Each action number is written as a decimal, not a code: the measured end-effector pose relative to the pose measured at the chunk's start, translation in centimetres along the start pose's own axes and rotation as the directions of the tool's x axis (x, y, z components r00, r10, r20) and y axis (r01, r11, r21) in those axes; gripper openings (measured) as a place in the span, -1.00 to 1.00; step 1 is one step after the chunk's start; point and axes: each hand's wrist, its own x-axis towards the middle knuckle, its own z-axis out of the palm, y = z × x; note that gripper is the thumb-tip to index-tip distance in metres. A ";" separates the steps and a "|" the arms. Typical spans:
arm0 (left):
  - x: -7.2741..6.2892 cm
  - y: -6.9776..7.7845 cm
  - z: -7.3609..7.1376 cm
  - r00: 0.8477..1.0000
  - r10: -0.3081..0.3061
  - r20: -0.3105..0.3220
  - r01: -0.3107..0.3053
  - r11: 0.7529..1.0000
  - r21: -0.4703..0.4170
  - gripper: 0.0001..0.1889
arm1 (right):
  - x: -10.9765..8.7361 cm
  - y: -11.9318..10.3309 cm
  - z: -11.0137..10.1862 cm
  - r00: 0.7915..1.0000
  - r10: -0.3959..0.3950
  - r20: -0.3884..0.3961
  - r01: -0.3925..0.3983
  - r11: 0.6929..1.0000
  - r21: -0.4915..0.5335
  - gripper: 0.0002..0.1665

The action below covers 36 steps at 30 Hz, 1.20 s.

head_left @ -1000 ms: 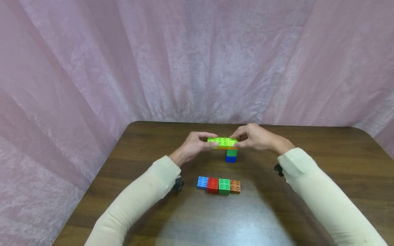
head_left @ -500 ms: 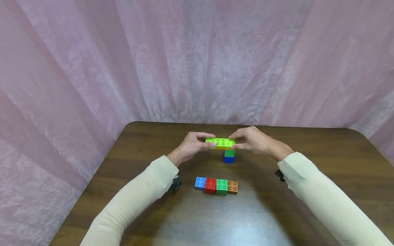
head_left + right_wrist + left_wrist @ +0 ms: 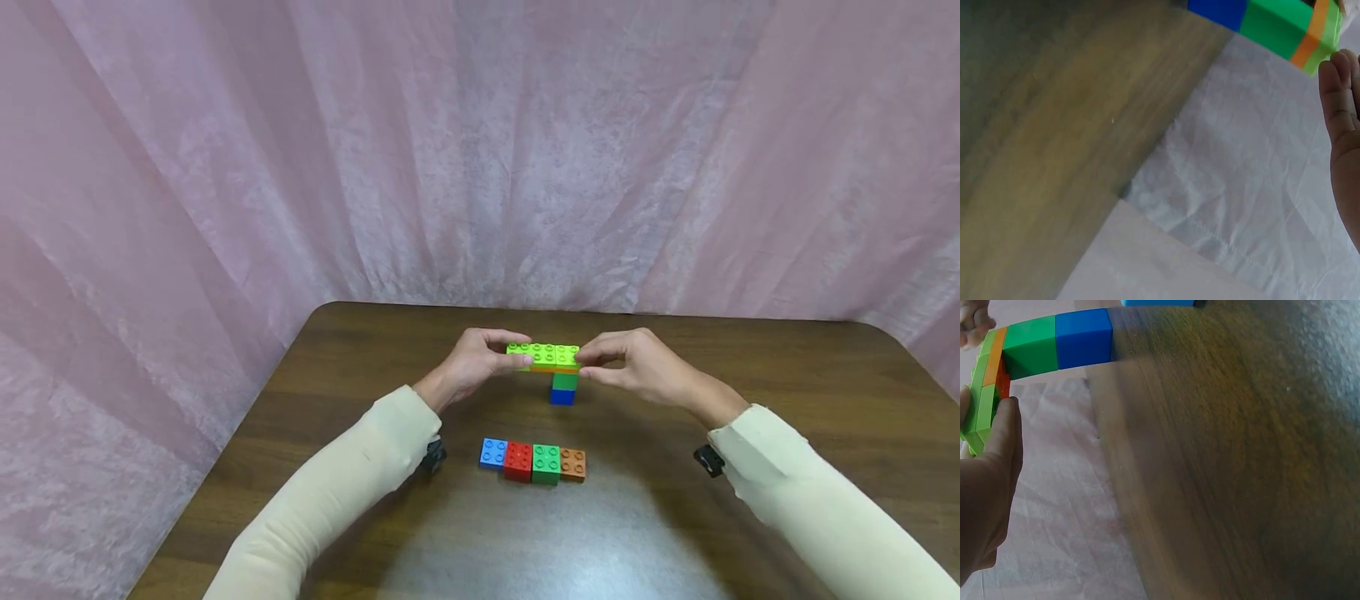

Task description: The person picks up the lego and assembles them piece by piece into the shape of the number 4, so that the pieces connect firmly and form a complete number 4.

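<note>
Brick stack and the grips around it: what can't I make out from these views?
Head view: the left end of the lime top layer, partly covered by the left grip.
Head view: whether the right grip touches the stack; its fingertips overlap the end, too small to tell.
Right wrist view: part of the right grip and the dark blue brick, cut off by the right and top edges.
Left wrist view: most of the light blue brick, cut off by the top edge.

Head view: I log diffuse light on the pink curtain (image 3: pixel 480 150), white glare on the near desk (image 3: pixel 585 533), soft-edged shadows flanking it. Left wrist: dark-blue brick (image 3: pixel 1085 339) crisp, sheen upper right. Right wrist: I find desk grain blurred, hazy, darker upper-left corner.
</note>
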 end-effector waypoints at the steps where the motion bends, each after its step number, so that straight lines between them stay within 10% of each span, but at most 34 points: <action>1: -0.1 0.0 0.0 1.000 0.003 -0.001 -0.003 1.000 0.003 -0.60 | -0.2 -0.1 0.2 1.000 0.002 0.007 -0.002 1.000 0.012 -0.79; 22: -0.1 0.4 0.0 0.999 0.039 0.006 -0.039 0.999 0.007 -0.56 | -2.6 -1.6 3.6 0.984 -0.008 0.176 -0.024 0.984 0.177 -0.62; 36: 0.1 0.2 0.0 1.000 0.027 0.015 -0.027 1.000 -0.010 -0.57 | -3.5 -2.1 5.2 0.960 0.014 0.279 -0.046 0.993 0.109 -0.43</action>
